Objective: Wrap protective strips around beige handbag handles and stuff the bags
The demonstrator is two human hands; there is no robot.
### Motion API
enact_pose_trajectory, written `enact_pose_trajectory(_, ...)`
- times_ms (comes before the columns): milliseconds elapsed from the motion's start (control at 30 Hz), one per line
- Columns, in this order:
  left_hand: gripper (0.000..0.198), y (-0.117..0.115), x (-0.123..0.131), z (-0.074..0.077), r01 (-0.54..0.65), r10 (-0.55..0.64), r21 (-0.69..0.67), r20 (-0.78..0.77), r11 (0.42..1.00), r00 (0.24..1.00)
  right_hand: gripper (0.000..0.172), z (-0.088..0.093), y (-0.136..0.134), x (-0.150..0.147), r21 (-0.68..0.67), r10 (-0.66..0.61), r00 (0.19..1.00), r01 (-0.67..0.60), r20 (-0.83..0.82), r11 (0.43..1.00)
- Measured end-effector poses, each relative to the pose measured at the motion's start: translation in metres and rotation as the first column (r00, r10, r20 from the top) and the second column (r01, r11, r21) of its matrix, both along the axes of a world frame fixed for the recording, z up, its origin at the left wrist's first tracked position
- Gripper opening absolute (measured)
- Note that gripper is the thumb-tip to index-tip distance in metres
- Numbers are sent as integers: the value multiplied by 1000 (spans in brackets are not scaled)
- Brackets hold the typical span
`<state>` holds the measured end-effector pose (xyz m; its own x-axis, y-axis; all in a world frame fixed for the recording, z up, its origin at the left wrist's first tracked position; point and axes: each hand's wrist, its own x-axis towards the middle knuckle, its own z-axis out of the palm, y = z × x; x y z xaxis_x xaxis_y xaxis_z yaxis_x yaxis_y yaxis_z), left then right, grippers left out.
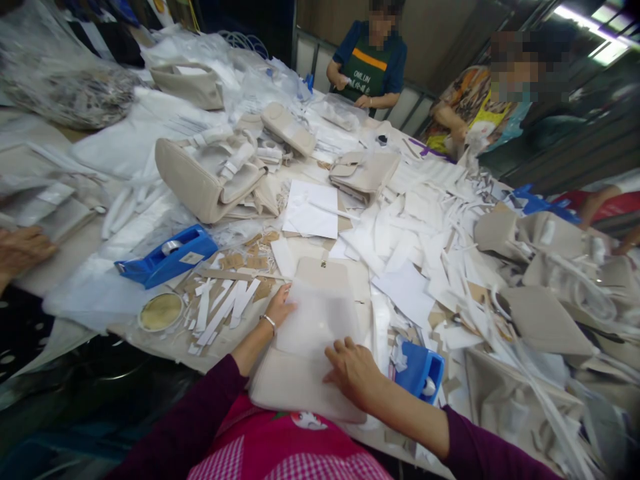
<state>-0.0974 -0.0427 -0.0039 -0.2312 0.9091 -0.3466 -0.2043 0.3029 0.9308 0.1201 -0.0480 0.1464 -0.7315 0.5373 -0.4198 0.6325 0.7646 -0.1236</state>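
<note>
A flat beige handbag (295,383) lies before me at the table's front edge, its flap (320,270) with a small metal clasp pointing away from me. Over its middle is a thin translucent white sheet (315,320). My left hand (279,310) touches the left edge of the sheet, thumb and fingers apart. On the right side of the bag rests my right hand (350,367), its fingers spread over the sheet and bag. The undersides of both hands are hidden.
Blue tape dispensers (173,257) stand left and right of me. Paper strips (227,307) and a round tin (160,312) lie to the left. More beige bags (193,180) and white scraps (407,290) cover the table. Two people (373,67) work across it; another person's hand (25,250) is at left.
</note>
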Motion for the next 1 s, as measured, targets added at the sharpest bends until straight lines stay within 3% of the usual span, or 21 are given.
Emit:
enact_pose_trajectory(133,71,0,0,5,15,-12,-29,101,999,995,16,-9,31,-17,55,21,988,-12,-154,998)
enact_pose_trajectory(333,75,-1,2,9,-29,36,-48,149,998,988,48,-72,55,-16,157,-46,975,81,-219,984)
enact_pose_trajectory(467,70,-2,3,9,-50,59,-55,175,997,983,52,-88,51,-6,147,-96,972,129,-214,981)
enact_pose_trajectory(567,66,-1,2,9,-1,6,-67,75,998,997,50,-89,50,-6,129,-105,970,135,-221,982)
enact_pose_trajectory(633,64,1,-1,11,42,-57,-113,-138,993,989,50,-90,50,-7,118,-109,968,138,-225,983)
enact_pose_trajectory(733,63,5,-4,24,73,-190,-235,-526,969,829,50,-94,50,-8,108,-122,966,150,-230,983)
enact_pose_trajectory(867,71,16,10,59,15,-195,-230,-784,973,589,51,-97,48,-8,91,-135,959,162,-249,983)
enact_pose_trajectory(933,67,24,25,73,143,-209,-163,-883,976,420,51,-96,47,-8,87,-137,956,165,-259,982)
enact_pose_trajectory(1000,57,31,39,73,385,-283,-150,-906,911,315,51,-96,47,-7,88,-137,955,166,-262,982)
